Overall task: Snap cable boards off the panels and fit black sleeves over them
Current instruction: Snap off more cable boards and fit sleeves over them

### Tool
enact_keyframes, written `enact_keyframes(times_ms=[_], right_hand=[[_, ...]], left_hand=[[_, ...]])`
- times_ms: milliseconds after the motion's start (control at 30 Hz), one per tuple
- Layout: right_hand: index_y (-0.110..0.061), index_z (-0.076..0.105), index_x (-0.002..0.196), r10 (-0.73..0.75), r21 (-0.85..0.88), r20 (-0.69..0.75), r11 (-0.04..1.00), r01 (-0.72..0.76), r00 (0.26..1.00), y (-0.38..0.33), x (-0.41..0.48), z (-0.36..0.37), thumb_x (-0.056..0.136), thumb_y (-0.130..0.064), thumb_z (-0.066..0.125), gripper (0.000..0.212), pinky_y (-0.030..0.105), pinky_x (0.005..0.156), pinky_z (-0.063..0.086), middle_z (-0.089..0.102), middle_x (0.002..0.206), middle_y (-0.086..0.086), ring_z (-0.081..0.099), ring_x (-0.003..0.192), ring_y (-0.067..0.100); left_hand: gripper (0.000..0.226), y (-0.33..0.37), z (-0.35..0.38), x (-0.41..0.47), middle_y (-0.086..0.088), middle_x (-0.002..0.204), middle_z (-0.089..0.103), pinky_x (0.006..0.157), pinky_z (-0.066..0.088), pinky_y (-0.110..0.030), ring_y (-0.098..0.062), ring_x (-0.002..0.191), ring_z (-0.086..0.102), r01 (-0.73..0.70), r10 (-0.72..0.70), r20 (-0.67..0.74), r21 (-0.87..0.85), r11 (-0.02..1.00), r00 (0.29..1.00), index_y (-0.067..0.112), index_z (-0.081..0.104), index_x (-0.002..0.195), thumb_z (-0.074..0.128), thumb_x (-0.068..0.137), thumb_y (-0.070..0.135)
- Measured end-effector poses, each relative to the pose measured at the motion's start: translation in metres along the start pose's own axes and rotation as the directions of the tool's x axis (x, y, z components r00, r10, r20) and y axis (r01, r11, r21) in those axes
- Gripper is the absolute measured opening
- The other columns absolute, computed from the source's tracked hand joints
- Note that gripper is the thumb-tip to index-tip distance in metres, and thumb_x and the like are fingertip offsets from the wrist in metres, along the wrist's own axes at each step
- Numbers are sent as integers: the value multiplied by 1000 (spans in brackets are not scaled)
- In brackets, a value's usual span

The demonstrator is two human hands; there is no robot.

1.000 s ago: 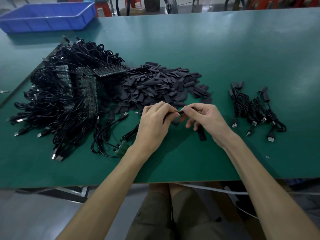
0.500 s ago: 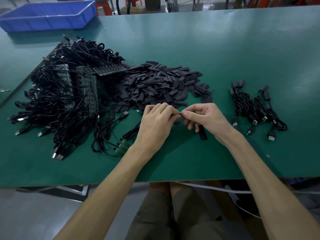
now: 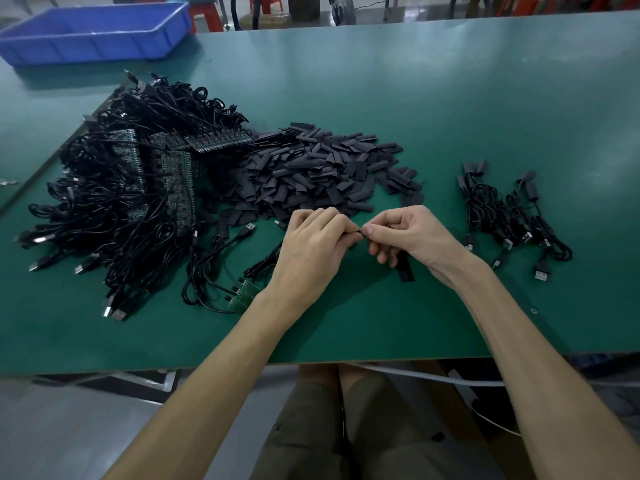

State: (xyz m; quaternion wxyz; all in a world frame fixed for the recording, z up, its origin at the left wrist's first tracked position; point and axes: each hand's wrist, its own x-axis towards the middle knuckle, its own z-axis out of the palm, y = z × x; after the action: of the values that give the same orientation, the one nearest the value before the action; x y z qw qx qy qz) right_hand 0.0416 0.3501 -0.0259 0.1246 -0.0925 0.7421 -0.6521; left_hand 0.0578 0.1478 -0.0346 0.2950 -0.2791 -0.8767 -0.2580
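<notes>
My left hand [image 3: 311,247] and my right hand [image 3: 408,237] meet at the table's middle, fingertips pinching a small black piece [image 3: 362,232] between them; most of it is hidden, so I cannot tell sleeve from board. A loose black sleeve [image 3: 405,271] lies under my right hand. A heap of black sleeves [image 3: 311,174] sits just beyond my hands. At the left lies a tangle of cables with green panels [image 3: 138,188]. A small green panel piece [image 3: 244,294] with cables rests by my left wrist.
Several sleeved cables [image 3: 509,216] lie in a bunch at the right. A blue bin [image 3: 97,32] stands at the far left corner. The green table's front edge [image 3: 381,356] runs just below my forearms. Red stools stand beyond the table.
Both hands have lifted slightly and drawn closer at the fingertips; the black piece between them shows less than before.
</notes>
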Motion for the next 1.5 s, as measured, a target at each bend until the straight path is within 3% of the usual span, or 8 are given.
enact_keyframes(times_ms=[267,400,600,933,1500], right_hand=[[-19,77,83,-25,-5,0,1000,25,1000,-2,-2,5,96,-37,69,23,21,50,48,72,70,8,61,55,14],[-20,73,81,-69,-12,-91,998,68,993,3,-3,12,101,-36,64,27,19,48,44,70,66,5,58,52,11],[-16,74,91,-101,33,-182,993,109,978,7,-3,12,101,-35,64,23,19,48,44,75,76,6,62,56,13],[-4,72,94,-95,57,-174,993,107,980,5,-4,12,96,-23,72,19,18,47,43,77,84,14,70,67,19],[-8,74,94,-96,67,-181,992,110,979,7,-4,12,94,-22,75,14,19,47,46,77,82,14,71,66,18]], left_hand=[[18,1,0,1,3,84,66,90,45,-39,-17,82,61,28,-29,-7,-48,998,1000,10,70,89,66,98,25],[14,2,0,2,4,87,67,92,43,-38,-16,85,62,76,-76,3,-76,994,997,10,71,96,64,99,21],[13,-1,0,3,3,94,69,93,41,-34,-16,90,61,137,-135,25,-99,986,990,10,73,106,64,99,18],[9,-2,-2,2,8,91,70,96,42,-36,-11,89,62,131,-127,42,-130,983,991,14,73,100,67,98,21],[8,-4,-1,2,13,87,69,96,39,-31,-4,84,58,200,-181,114,-194,960,977,19,71,96,66,98,25]])
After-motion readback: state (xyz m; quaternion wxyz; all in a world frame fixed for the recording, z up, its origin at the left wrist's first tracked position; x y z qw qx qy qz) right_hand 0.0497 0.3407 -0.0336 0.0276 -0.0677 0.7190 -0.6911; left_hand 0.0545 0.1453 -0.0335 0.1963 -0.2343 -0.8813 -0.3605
